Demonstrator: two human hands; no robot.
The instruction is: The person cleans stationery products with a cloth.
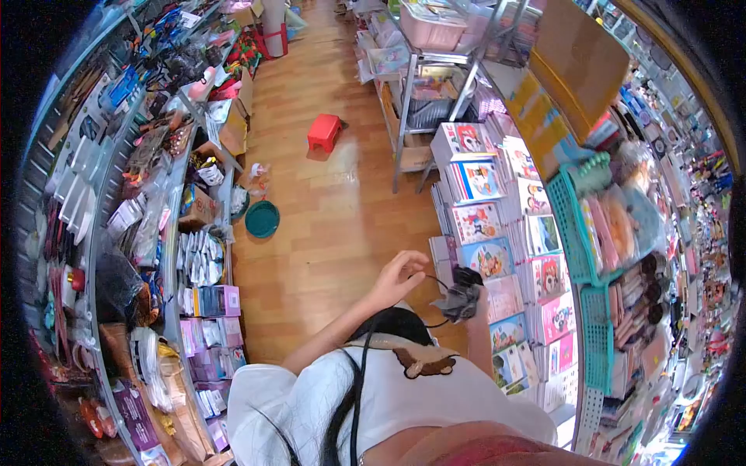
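Over the wooden floor, my left hand (399, 279) is raised with loosely curled fingers, holding nothing. To its right, my right hand (479, 305) is closed on a crumpled dark grey cloth (461, 297), which covers most of its fingers. A thin black cord (437, 297) loops out from the cloth toward my left hand. Rows of picture-covered booklets (489, 256) stand on the shelf just beyond and to the right of my right hand.
A red stool (324, 133) and a green basin (263, 219) are on the aisle floor (299, 264). Packed shelves (203, 256) line the left side. A metal rack (404, 116) stands ahead right, with teal baskets (571, 225) and an open cardboard box (579, 66) nearby.
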